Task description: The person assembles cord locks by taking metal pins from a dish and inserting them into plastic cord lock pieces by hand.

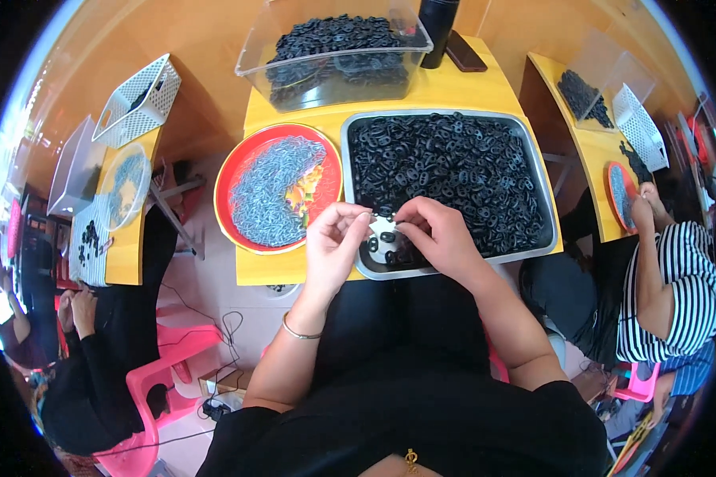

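Note:
My left hand (339,241) and my right hand (439,235) meet over the near left corner of a metal tray (550,208). Both are pinched, thumb to forefinger, with the fingertips close together. A small dark piece seems to sit between them, but the fingers mostly hide it. Small black oval plastic pieces with holes (453,159) heap up in the tray. A few loose black pieces (387,237) lie on bare metal just below my fingers. Left of the tray, a red round dish (224,191) holds a pile of thin silvery screw-like pins (272,191).
Behind stands a clear plastic bin (334,99) of black pieces, with a black cylinder (437,32) and a dark flat case (465,52) beside it. Co-workers sit at yellow tables on both sides. A pink chair (143,397) and cables are at lower left.

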`<act>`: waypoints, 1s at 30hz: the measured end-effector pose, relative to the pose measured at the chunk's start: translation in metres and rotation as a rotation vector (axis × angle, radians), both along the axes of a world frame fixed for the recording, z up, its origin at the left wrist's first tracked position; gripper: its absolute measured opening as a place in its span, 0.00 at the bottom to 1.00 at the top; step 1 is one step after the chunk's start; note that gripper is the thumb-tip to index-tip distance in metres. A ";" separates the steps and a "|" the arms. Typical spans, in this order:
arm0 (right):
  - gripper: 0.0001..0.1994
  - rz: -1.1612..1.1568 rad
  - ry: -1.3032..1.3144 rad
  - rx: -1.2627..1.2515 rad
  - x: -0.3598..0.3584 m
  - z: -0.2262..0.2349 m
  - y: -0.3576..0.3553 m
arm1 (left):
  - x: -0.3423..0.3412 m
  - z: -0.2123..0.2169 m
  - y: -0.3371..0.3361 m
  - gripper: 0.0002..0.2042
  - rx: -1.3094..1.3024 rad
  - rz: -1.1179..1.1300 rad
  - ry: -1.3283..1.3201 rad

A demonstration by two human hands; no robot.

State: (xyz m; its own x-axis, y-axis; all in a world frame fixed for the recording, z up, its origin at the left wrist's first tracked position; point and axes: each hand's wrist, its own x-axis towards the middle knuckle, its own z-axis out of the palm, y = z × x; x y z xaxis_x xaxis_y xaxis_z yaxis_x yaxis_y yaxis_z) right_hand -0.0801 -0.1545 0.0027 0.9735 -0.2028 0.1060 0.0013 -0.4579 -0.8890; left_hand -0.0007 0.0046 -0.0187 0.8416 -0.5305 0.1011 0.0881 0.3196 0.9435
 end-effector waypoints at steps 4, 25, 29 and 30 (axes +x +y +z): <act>0.04 -0.032 -0.056 0.174 -0.006 -0.004 -0.001 | -0.004 0.001 -0.003 0.04 0.050 -0.018 -0.012; 0.05 -0.071 -0.217 0.645 -0.011 -0.022 0.008 | -0.013 -0.003 -0.007 0.03 0.048 -0.109 0.003; 0.05 -0.082 -0.179 0.659 -0.013 -0.016 0.008 | -0.013 -0.003 -0.008 0.03 0.040 -0.114 -0.022; 0.06 -0.063 -0.162 0.634 -0.014 -0.016 0.008 | -0.013 -0.003 -0.008 0.03 0.042 -0.114 -0.018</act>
State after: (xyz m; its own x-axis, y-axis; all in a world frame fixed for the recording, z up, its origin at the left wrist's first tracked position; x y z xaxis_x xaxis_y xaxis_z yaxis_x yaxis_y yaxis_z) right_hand -0.0943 -0.1466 -0.0135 0.9395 -0.3301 0.0917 0.1485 0.1514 -0.9772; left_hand -0.0141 -0.0038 -0.0221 0.7740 -0.6266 0.0909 0.1046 0.2682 0.9577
